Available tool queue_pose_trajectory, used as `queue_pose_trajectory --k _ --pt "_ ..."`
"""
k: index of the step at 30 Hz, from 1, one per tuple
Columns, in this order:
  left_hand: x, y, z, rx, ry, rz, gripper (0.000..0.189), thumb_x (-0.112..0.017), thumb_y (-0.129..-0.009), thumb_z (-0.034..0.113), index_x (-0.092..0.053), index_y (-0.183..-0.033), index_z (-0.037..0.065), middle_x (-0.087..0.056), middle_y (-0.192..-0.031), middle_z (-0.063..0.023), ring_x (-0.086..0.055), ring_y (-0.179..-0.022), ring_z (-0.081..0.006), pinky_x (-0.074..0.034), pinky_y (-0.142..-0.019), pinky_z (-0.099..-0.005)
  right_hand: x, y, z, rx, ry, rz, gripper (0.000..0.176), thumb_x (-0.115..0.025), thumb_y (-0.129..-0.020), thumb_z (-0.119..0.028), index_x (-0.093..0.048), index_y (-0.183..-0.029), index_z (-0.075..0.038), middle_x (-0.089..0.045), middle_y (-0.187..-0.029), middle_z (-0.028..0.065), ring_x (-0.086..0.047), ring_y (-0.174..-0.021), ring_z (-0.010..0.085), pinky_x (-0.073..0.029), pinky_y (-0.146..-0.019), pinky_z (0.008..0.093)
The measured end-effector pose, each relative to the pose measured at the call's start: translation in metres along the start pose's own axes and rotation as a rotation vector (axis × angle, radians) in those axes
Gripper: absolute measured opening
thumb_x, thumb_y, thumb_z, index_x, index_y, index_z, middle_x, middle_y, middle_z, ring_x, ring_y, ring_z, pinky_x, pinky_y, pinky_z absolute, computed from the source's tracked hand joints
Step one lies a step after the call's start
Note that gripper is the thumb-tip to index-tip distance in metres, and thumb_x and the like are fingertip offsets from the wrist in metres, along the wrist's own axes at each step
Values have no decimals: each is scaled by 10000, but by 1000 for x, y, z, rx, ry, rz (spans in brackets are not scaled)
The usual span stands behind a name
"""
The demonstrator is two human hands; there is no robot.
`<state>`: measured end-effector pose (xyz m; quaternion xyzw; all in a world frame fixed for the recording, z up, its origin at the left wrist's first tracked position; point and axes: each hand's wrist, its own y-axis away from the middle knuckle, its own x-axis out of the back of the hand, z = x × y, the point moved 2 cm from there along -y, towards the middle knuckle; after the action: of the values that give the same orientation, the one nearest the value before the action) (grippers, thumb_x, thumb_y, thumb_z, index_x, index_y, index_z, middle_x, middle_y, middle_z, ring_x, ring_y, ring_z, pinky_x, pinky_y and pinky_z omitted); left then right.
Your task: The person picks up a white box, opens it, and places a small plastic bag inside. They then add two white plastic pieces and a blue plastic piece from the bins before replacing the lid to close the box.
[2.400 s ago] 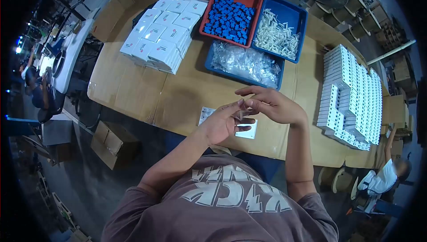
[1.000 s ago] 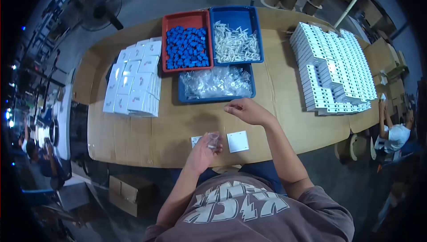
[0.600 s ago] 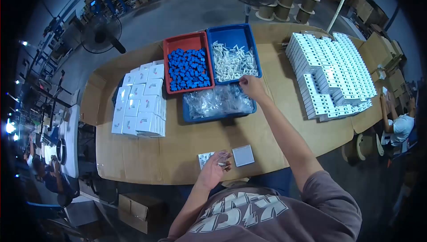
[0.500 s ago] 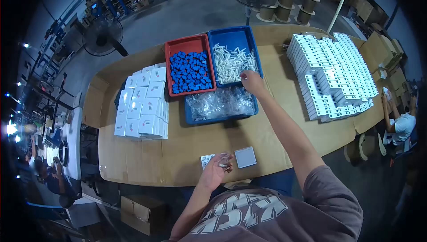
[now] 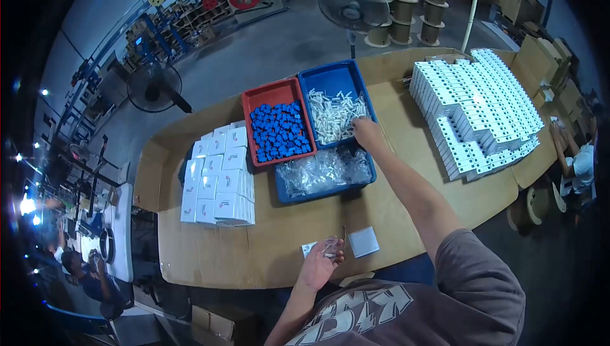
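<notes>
My left hand [image 5: 320,268] is near the table's front edge, palm up. Its fingers are curled around a small clear plastic bag [image 5: 330,248] with something whitish in it. Partly behind that hand lies a white printed card or box [image 5: 308,249]. A flat, pale square box [image 5: 363,242] sits just to the right. My right hand [image 5: 366,132] reaches over the near right corner of the blue bin [image 5: 330,79], fingers closed at the white cylindrical pieces [image 5: 333,114]. What those fingers pinch is hidden.
A red bin [image 5: 272,94] of blue clips [image 5: 278,131] stands left of the blue bin. Nearer is a blue tray [image 5: 292,198] of clear bags [image 5: 324,172]. White boxes [image 5: 219,177] are stacked left, white modules [image 5: 480,114] right. A fan [image 5: 353,6] stands beyond the table.
The view has shifted, so the table appears lower and further right. My right hand has moved slightly further in among the white pieces. My left hand still holds the clear bag.
</notes>
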<state>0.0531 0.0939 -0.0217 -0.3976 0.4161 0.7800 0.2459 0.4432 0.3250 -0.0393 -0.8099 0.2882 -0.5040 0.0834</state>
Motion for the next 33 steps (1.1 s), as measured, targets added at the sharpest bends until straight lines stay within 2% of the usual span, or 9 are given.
queue_pose_trajectory --k 3,6,7,10,13,19,27,30,33 --pt "3 -2 -2 -9 -20 12 429 -539 -1079 371 -619 -1349 47 -685 -1264 -141 -652 -1022 -260 -540 -948 -439 14 5 1 55 -125 164 179 -669 -868 -26 -768 -1015 -55 -752 -980 142 -727 -884 326 -568 -792 474" --pt "5 -6 -3 -2 -17 16 427 -541 -1078 372 -621 -1345 49 -688 -1264 -140 -655 -1027 -263 -541 -946 -441 19 9 6 -347 -659 127 210 -707 -908 -31 -768 -1108 -53 -726 -923 66 -685 -832 210 -559 -743 388" --pt "3 -6 -3 0 -12 16 424 -540 -1079 372 -623 -1341 49 -688 -1264 -141 -657 -1031 -262 -542 -946 -440 33 18 -4 -544 -1050 34 296 -684 -986 -82 -716 -1279 -52 -671 -938 9 -612 -809 116 -527 -707 305" --pt "2 -8 -5 8 5 -4 419 -536 -1081 371 -628 -1332 48 -690 -1266 -141 -661 -1035 -262 -543 -947 -436 103 64 -59 -663 -1726 -82 392 -643 -1021 -65 -625 -1412 -57 -633 -995 6 -581 -801 95 -508 -701 273" --pt "-5 -12 -5 43 25 1 422 -531 -1084 378 -634 -1320 44 -691 -1257 -142 -656 -1015 -267 -544 -939 -426 155 108 -97 -600 -1995 -171 469 -606 -1041 -46 -530 -1503 -57 -624 -1054 27 -549 -791 85 -507 -696 275" --pt "-26 -27 -5 73 -42 -34 419 -507 -1100 373 -624 -1326 41 -687 -1246 -145 -654 -1012 -268 -539 -944 -430 201 151 -126 -724 -2091 -155 419 -576 -1048 -47 -518 -1463 -44 -602 -1082 47 -525 -763 92 -469 -632 258" --pt "-47 -27 7 6 56 -108 434 -471 -1112 373 -621 -1360 50 -717 -1250 -132 -690 -1010 -267 -530 -972 -429 190 178 -148 -762 -2055 -339 290 -627 -1035 -67 -584 -1320 -31 -615 -990 32 -474 -676 52 -393 -566 218" --pt "-55 -13 17 -26 67 -149 444 -464 -1116 385 -614 -1371 53 -715 -1259 -127 -692 -1024 -264 -525 -976 -428 183 190 -167 -776 -1784 -413 211 -625 -1040 -70 -639 -1243 -15 -624 -972 25 -471 -652 54 -387 -569 219" --pt "-68 4 25 -57 44 -147 461 -467 -1117 402 -598 -1392 56 -716 -1261 -120 -695 -1039 -258 -521 -978 -422 175 198 -174 -455 -1364 -448 149 -689 -1014 -71 -726 -1142 -6 -668 -919 -1 -540 -718 27 -413 -622 204"
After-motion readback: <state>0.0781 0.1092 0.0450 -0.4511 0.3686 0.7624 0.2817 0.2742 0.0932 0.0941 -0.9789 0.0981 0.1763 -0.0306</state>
